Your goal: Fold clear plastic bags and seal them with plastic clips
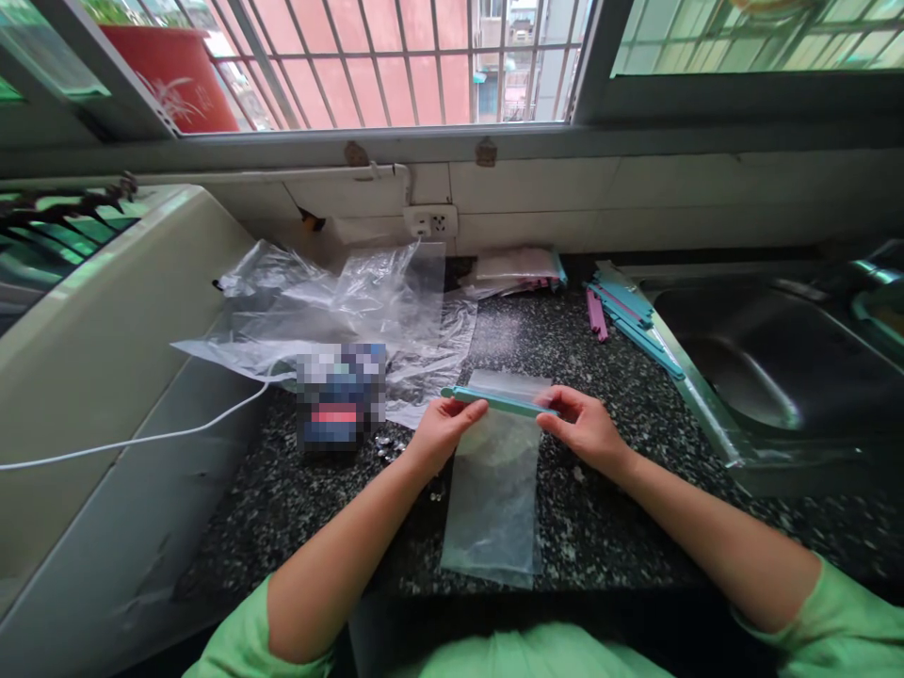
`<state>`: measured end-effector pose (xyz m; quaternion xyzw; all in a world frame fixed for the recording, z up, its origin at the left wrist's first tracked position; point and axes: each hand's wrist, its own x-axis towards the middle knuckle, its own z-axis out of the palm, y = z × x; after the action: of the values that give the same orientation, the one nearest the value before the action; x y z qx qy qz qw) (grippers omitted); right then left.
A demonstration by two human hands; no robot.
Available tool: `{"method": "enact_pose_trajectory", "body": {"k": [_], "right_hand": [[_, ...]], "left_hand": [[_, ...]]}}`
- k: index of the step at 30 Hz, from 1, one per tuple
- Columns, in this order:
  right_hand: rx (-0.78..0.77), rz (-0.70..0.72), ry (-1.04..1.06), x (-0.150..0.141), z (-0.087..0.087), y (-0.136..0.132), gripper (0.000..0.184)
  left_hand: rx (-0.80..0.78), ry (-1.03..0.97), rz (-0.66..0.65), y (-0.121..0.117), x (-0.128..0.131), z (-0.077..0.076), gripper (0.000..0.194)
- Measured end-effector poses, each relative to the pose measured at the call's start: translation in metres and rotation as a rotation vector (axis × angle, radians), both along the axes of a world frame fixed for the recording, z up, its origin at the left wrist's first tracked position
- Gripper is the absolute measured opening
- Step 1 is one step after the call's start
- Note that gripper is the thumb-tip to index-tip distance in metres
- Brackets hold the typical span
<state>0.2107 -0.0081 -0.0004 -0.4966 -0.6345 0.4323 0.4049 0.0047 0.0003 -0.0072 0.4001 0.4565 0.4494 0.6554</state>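
A teal bag sealing clip (505,402) lies across the upper part of a clear plastic bag (492,504). My left hand (446,428) pinches the clip near its rounded left end, thumb on top. At the other end, my right hand (583,426) grips the clip between thumb and fingers. The bag hangs down toward me over the counter, and a short strip of it sticks out beyond the clip. Whether the clip is fully snapped closed cannot be made out.
Crumpled clear plastic bags (353,292) spread at the back left, beside a pixelated item (341,395) and a white cable (176,431). Loose teal clips (636,315) and pink clips (596,315) lie by the steel sink (763,348). A packet of clips (515,268) rests near the wall.
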Motion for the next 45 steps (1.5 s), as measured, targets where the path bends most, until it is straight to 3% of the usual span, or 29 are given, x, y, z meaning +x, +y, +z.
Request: {"method": "enact_pose_trajectory", "body": {"k": [4, 7, 11, 13, 16, 21, 24, 28, 32, 37, 40, 45], "right_hand": [[-0.179, 0.107, -0.058, -0.001, 0.001, -0.001, 0.024], [-0.187, 0.154, -0.135, -0.003, 0.002, -0.004, 0.016], [-0.056, 0.131, -0.172, -0.004, -0.004, -0.005, 0.016], [0.046, 0.037, -0.147, -0.002, -0.009, -0.002, 0.015], [0.285, -0.122, -0.190, 0.002, -0.016, 0.005, 0.026], [0.594, -0.092, -0.457, 0.003, -0.022, 0.012, 0.018], [0.644, -0.082, -0.578, 0.001, -0.023, 0.012, 0.017], [0.590, -0.065, -0.672, 0.002, -0.023, 0.016, 0.020], [0.578, -0.102, -0.737, 0.010, -0.024, 0.037, 0.022], [0.599, -0.235, -0.858, 0.023, -0.024, 0.083, 0.024], [0.575, -0.340, -0.903, 0.028, -0.022, 0.110, 0.026], [0.521, -0.498, -0.912, 0.036, -0.023, 0.144, 0.027]], "left_hand": [[-0.024, -0.157, 0.128, 0.002, 0.000, -0.002, 0.036], [0.011, -0.223, 0.216, 0.003, 0.002, -0.001, 0.037], [0.025, -0.218, 0.210, 0.004, 0.002, -0.002, 0.037], [0.021, -0.195, 0.180, 0.005, 0.001, -0.005, 0.038], [0.010, -0.146, 0.164, 0.006, -0.001, -0.008, 0.038], [0.003, -0.071, 0.115, 0.007, 0.001, -0.006, 0.041], [0.021, -0.024, 0.118, 0.006, 0.003, -0.003, 0.041], [0.061, 0.058, 0.108, 0.006, 0.005, -0.001, 0.040], [0.034, 0.070, 0.046, 0.004, 0.008, 0.000, 0.040], [-0.011, 0.122, -0.003, 0.008, 0.017, 0.000, 0.032], [-0.014, 0.116, -0.018, 0.028, 0.025, 0.000, 0.030], [0.089, 0.150, 0.068, 0.083, 0.040, -0.002, 0.021]]}}
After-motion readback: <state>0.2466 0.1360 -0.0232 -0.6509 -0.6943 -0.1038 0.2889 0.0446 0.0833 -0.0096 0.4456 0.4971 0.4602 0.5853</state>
